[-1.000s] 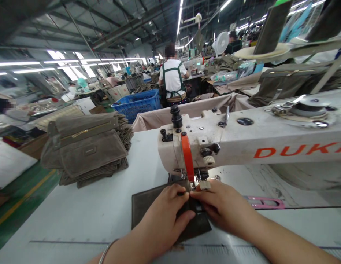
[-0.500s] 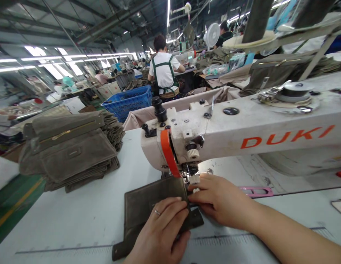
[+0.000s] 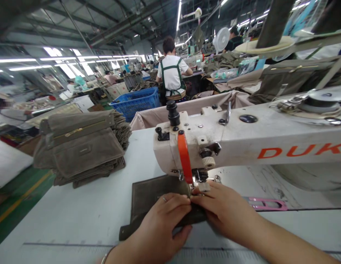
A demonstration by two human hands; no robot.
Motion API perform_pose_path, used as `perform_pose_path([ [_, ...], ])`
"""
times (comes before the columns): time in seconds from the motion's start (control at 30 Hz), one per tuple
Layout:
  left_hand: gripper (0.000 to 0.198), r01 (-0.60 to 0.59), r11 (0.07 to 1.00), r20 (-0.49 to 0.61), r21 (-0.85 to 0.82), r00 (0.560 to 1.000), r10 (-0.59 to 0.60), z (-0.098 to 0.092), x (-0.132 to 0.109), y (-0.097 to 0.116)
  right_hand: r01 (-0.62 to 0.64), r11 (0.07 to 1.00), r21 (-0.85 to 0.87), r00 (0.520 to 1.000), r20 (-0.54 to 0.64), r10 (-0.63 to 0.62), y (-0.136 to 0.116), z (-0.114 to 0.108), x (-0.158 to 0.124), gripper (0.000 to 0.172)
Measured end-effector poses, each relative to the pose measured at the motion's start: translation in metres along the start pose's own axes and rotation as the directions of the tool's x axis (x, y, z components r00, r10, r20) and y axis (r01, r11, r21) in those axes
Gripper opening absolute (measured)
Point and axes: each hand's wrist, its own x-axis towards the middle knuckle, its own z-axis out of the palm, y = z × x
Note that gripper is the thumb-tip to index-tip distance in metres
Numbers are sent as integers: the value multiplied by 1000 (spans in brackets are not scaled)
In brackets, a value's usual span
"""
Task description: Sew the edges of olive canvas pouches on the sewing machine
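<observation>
A dark olive fabric bag piece (image 3: pixel 148 196) lies on the white table under the presser foot area of a sewing machine (image 3: pixel 236 146) with an orange guard (image 3: pixel 184 157). My left hand (image 3: pixel 163 222), ring on one finger, is closed on the piece's near part, fingertips bent down by the seam and thumb towards me. Touching it from the right, my right hand (image 3: pixel 223 205) pinches the same piece beside the needle. The fingers cover the piece's right edge and hide the stitching point. Right of that hand lies a pink-handled tool (image 3: pixel 271 204), its blade end partly hidden.
Stacked olive bag pieces with a zipper (image 3: pixel 82 150) stand on the table's left. Beyond the table are a blue plastic basket (image 3: pixel 136 102) and a person in a white shirt (image 3: pixel 171 75), seen from behind. A ruler scale (image 3: pixel 68 246) runs along the near table.
The view has swung left, so the machine sits further right. My left hand has come up against my right fingertips, and the fabric piece's near strip has drawn away from me.
</observation>
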Motion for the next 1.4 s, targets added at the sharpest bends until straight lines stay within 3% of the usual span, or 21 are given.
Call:
perform_pose_path([
  [0.4, 36, -79, 996, -51, 44, 995, 82, -2, 24, -31, -104, 986, -131, 995, -14, 103, 3, 7, 3, 32],
  [0.53, 30, -97, 991, -41, 91, 994, 101, -4, 28, -36, -98, 994, -38, 995, -39, 96, 2, 2, 3, 30],
  [0.67, 25, -139, 980, -42, 140, 988, 146, -5, 25, -45, -131, 991, 42, 981, -141, 135, 3, -8, 2, 19],
  [0.93, 18, -170, 985, -117, 0, 979, 169, -12, 21, -67, -207, 974, -90, 970, -151, 193, 6, -12, 7, 10],
  [1.1, 15, -104, 991, -155, -86, 984, 90, -7, 23, -59, -246, 950, -194, 969, -78, 235, 6, -12, 5, 25],
  [1.27, 12, -14, 1000, -201, -17, 979, 10, 5, 23, -36, -121, 990, -71, 987, -114, 113, 3, -6, 7, 6],
  [1.4, 13, 19, 1000, -232, -11, 972, -21, 9, 24, -25, -90, 996, -3, 993, -76, 90, 3, 0, 8, 17],
])
